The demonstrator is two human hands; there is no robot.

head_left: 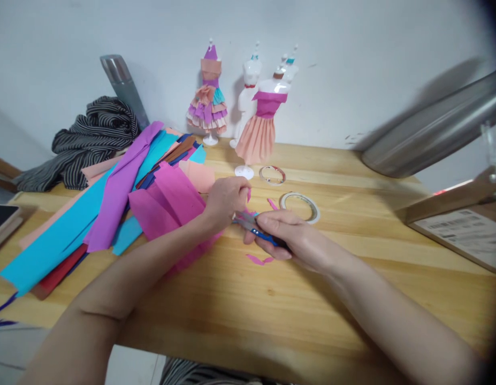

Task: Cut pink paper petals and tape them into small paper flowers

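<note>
My right hand (285, 230) is closed around scissors (266, 235) with blue and black handles and grey blades pointing left. At the blade tips, my left hand (227, 200) pinches a piece of pink crepe paper (248, 195), mostly hidden by the fingers. Bits of pink paper show around the blades. A wide folded pink sheet (167, 192) lies under and beside my left forearm. Loose pink scraps (258, 260) rest on the table near my hands. Behind them stands a mini dress form (266, 117) in a magenta top and pleated peach skirt.
Colored crepe paper strips (83, 208) are heaped at left, beside striped cloth (99, 133) and a bottle (125, 88). A tape roll (315, 211) and a thinner ring (273, 182) lie beyond my hands. Another dressed form (210, 101) stands behind. At right are a box (464, 230) and metal cylinder (436, 128).
</note>
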